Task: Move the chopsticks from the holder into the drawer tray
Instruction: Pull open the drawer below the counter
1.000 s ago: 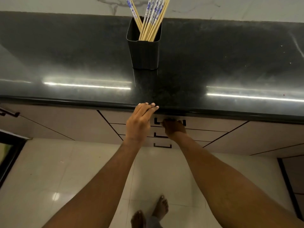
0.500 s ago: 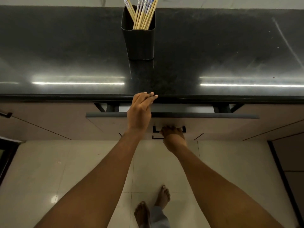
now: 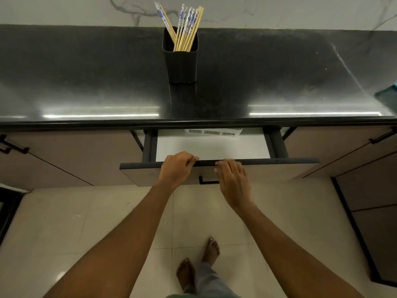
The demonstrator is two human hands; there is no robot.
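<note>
The left hand (image 3: 177, 168) curls its fingers over the top edge of the drawer front (image 3: 279, 168), gripping it. Just right of it, the right hand (image 3: 233, 181) lies spread and loose, fingertips touching the same edge and palm covering most of the black handle (image 3: 206, 182).

The drawer (image 3: 211, 148) stands partly out, with a bare white floor between its dark side rails. At its far end a white compartmented tray (image 3: 212, 132) shows only its near strip; the rest is hidden under the countertop (image 3: 86, 72) lip.

The chopsticks (image 3: 187, 26) stand leaning in the black holder (image 3: 180, 63), far centre on the countertop and well apart from both hands.
</note>
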